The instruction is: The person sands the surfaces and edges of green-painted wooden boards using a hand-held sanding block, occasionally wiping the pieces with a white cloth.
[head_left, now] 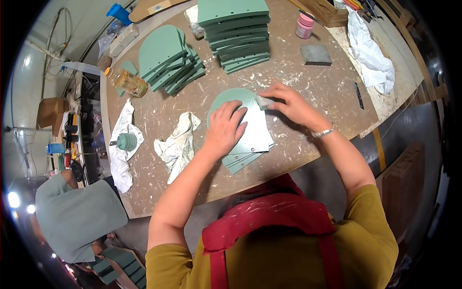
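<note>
At top centre, the tall stack [236, 36] bars the way; the low stack [162, 52] blocks the upper left, a narrow gap between them. Right of centre, the counter [332, 98] lies open from the right grip [294, 106] to the pen [359, 95]. Left of the left grip [223, 127], the rag [179, 142] obstructs.

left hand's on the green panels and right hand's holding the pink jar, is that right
Not quite: in the head view the right hand holds a small grey block at the panels' edge, not the pink jar, which stands apart from both hands. The left hand is indeed on the green panels.
</note>
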Tool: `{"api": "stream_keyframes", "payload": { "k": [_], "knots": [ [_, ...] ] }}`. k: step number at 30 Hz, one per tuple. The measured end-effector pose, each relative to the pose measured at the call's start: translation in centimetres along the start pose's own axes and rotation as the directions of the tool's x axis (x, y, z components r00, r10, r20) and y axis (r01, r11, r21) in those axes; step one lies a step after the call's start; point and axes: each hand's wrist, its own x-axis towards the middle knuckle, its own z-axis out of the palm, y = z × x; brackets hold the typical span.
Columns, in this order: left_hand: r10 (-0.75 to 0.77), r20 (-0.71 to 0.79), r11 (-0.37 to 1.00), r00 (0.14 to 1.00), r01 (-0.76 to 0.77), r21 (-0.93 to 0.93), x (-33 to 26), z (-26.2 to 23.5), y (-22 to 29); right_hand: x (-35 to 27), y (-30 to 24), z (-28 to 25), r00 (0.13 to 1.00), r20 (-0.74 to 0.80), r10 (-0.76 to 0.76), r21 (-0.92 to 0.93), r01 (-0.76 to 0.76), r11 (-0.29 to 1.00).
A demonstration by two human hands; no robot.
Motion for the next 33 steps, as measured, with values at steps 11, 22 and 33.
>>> {"api": "stream_keyframes", "payload": {
  "k": [11,22,33],
  "knots": [
    [-0.025,0.036,1.0,0.999,0.024,0.012,0.3,-0.2,0.4,2.5,1.2,-1.0,0.993,0.082,-0.087,0.082,0.081,0.993],
    [-0.064,0.051,0.998,0.997,0.063,0.029,0.3,0.0,0.6,1.0,1.3,0.0,0.999,-0.036,-0.034,0.106,0.038,0.994],
    [-0.055,-0.003,0.998,0.998,0.055,0.039,-0.4,0.4,0.2,-7.3,-2.3,2.0,0.999,0.037,-0.039,0.076,0.036,0.996]
  ]
}}
